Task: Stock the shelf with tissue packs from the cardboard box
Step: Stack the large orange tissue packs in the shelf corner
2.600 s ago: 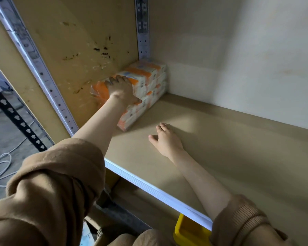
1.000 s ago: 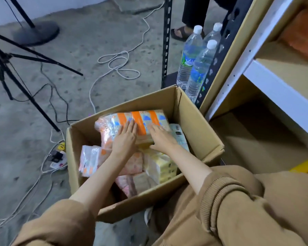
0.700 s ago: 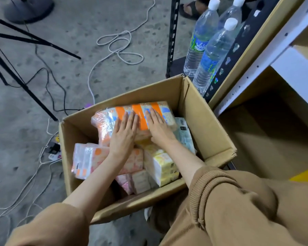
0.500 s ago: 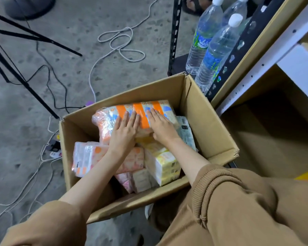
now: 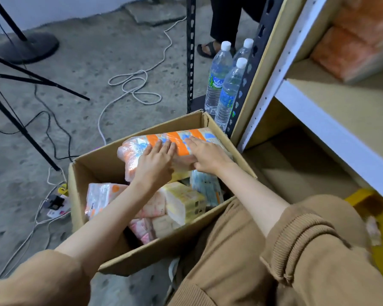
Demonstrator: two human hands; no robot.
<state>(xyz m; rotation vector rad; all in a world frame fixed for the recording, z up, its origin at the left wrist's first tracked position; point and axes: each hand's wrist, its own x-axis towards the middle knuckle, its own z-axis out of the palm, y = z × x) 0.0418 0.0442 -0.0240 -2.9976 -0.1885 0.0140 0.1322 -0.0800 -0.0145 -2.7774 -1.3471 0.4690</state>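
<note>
An open cardboard box [image 5: 93, 164] stands on the floor in front of me, holding several tissue packs. Both hands grip the orange-striped tissue pack [image 5: 177, 138], which is raised at the box's far side. My left hand [image 5: 155, 162] lies on its left part, fingers spread over the top. My right hand [image 5: 206, 155] holds its right part, thumb under the near edge. Below lie a yellow tissue pack [image 5: 186, 202] and a pink tissue pack [image 5: 102, 195]. The shelf [image 5: 332, 129] is at the right, with orange tissue packs [image 5: 349, 47] stacked on it.
Three water bottles [image 5: 226, 85] stand by the black rack post [image 5: 190, 54] behind the box. White and black cables [image 5: 133, 85], a power strip [image 5: 55, 206] and tripod legs [image 5: 20, 124] cross the concrete floor on the left. A person's sandalled foot [image 5: 208, 49] is behind. A yellow object [image 5: 367, 199] lies under the shelf.
I turned from the shelf, where my left hand pressed a stocked pack, down to the box. Both hands settled on the orange-striped pack, which now sits higher, near the box's rim.
</note>
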